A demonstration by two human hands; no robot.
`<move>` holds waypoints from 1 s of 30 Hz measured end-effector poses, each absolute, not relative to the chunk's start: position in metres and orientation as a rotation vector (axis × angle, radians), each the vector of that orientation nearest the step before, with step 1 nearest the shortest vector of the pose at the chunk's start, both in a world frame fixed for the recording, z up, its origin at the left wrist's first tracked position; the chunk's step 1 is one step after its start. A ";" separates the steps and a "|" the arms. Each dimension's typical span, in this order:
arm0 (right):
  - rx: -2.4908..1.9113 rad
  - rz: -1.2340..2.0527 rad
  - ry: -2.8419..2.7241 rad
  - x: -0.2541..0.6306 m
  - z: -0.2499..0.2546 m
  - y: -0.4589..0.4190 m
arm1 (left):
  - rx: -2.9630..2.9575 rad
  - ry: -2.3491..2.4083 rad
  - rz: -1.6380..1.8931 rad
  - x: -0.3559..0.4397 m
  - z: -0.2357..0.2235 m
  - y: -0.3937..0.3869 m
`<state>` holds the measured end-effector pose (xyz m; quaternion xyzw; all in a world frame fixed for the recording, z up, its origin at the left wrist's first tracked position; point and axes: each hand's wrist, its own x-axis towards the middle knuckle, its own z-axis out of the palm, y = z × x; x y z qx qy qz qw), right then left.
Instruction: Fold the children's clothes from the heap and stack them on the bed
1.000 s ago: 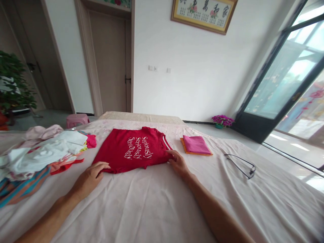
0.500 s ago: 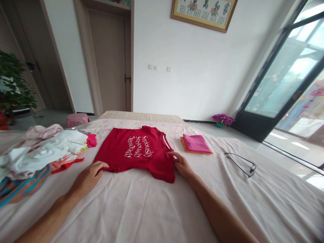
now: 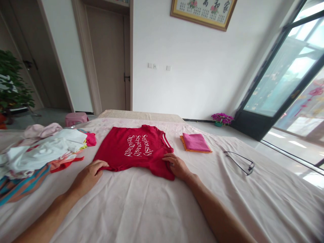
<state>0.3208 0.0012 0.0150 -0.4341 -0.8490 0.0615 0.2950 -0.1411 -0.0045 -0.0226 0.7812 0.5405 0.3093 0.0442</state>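
Observation:
A red T-shirt (image 3: 136,145) with white lettering lies spread out on the bed, its collar pointing right and its hem left. My left hand (image 3: 95,170) pinches the near corner of the hem, thumb and fingers closed on the fabric. At the near shoulder, beside the collar, my right hand (image 3: 177,165) has its fingers curled over the cloth, gripping it; the fingertips are partly hidden. A ring shows on one finger of that hand. The near sleeve lies flat between the right wrist and the shirt body.
To the left is a heap of loose clothes (image 3: 48,150). Folded pink and orange cloths (image 3: 196,142) lie right of the shirt, with eyeglasses (image 3: 246,165) farther right. A pale, wrinkled sheet (image 3: 141,206) covers the bed. Beyond it stand a pink stool (image 3: 76,118) and potted purple flowers (image 3: 222,118).
My right hand has shifted left and inward from the collar's edge onto the shirt's near shoulder, and its fingers now cover more fabric. My left hand stays at the hem corner.

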 end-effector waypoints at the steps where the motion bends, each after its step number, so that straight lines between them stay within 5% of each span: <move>1: -1.157 0.159 -2.264 0.321 0.015 0.001 | 2.389 1.651 0.953 -0.141 -0.023 -0.005; 24: -1.039 -0.083 -2.400 0.314 0.045 -0.022 | 2.262 1.810 0.936 -0.165 -0.017 -0.004; 30: -0.753 0.144 -2.498 0.302 0.040 -0.027 | 2.153 1.722 0.968 -0.169 -0.015 -0.004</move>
